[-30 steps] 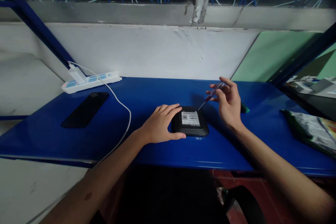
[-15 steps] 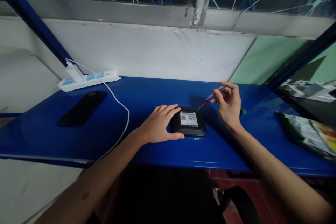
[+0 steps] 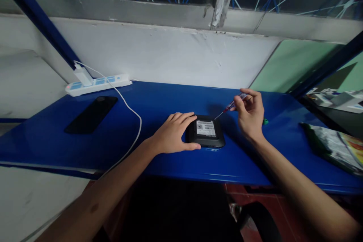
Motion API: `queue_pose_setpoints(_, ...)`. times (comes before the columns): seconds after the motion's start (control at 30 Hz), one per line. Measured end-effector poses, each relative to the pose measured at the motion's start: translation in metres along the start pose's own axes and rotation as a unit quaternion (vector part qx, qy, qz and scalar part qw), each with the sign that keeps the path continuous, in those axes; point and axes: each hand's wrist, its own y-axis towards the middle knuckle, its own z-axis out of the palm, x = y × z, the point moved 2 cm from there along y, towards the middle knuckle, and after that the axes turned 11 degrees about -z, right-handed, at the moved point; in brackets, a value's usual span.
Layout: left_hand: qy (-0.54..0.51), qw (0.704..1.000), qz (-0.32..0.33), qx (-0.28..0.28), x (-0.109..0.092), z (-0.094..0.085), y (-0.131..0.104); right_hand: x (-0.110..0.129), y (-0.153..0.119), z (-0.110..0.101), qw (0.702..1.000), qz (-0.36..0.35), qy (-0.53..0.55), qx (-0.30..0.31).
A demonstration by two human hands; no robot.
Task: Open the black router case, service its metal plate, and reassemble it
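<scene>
I have the black device [image 3: 211,140] lying flat on the blue counter [image 3: 170,98], its white printed label [image 3: 206,128] facing up. My left grip [image 3: 174,135] is over the device's left side, spread wide, with the thumb along the near edge and the fingers at the far left corner; it touches the device without closing round it. My right grip [image 3: 251,115] is up to the right of the device, thumb and fingers pinched on the handle of a slim screwdriver [image 3: 229,107]. The screwdriver slants down to the left, its tip at the device's far right corner; I cannot tell whether it presses into anything there.

Well to the left of the device I see a dark phone [image 3: 91,115], and farther back on that side a white power strip [image 3: 99,84] with a charger [image 3: 83,76] plugged in. A white cable [image 3: 133,111] runs between phone and device. Right of the device, partly hidden by my right grip, is a small green object [image 3: 266,121]; well beyond it on the right lies a shiny packet [image 3: 329,140].
</scene>
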Motion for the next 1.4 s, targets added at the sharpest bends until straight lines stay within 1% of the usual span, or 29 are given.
queue_pose_setpoints(0.23,0.008,1.000,-0.006,0.008,-0.0005,-0.0016,0.0001,0.0007,-0.0030,0.0001,0.999,0.040,0.000,0.029)
queue_pose_setpoints(0.57,0.001,1.000,-0.003,-0.001,0.0000,-0.0006,-0.0006,-0.0017,-0.0010,0.0010,0.999,0.008,-0.009,0.032)
queue_pose_setpoints(0.83,0.000,1.000,-0.001,0.001,0.0023,0.0007,-0.0005,0.0000,0.0024,-0.0032,1.000,0.004,-0.012,0.002)
queue_pose_setpoints(0.93,0.002,1.000,-0.002,0.003,0.0009,-0.0004,-0.0008,0.0013,0.0020,-0.0042,1.000,0.002,-0.011,0.014)
queue_pose_setpoints(1.03,0.002,1.000,-0.003,0.004,-0.0003,-0.0019,-0.0010,0.0023,-0.0002,-0.0030,0.999,0.023,-0.005,0.031)
queue_pose_setpoints(1.1,0.002,1.000,-0.005,0.001,-0.0006,-0.0024,-0.0008,0.0027,-0.0012,-0.0016,0.999,0.030,0.004,0.032)
queue_pose_setpoints(1.3,0.002,1.000,-0.001,0.000,-0.0003,-0.0007,-0.0005,0.0041,0.0024,-0.0020,1.000,-0.003,-0.015,-0.002)
queue_pose_setpoints(1.4,0.001,1.000,0.001,-0.001,0.0001,-0.0005,-0.0010,0.0050,0.0031,-0.0035,1.000,0.005,-0.024,0.005)
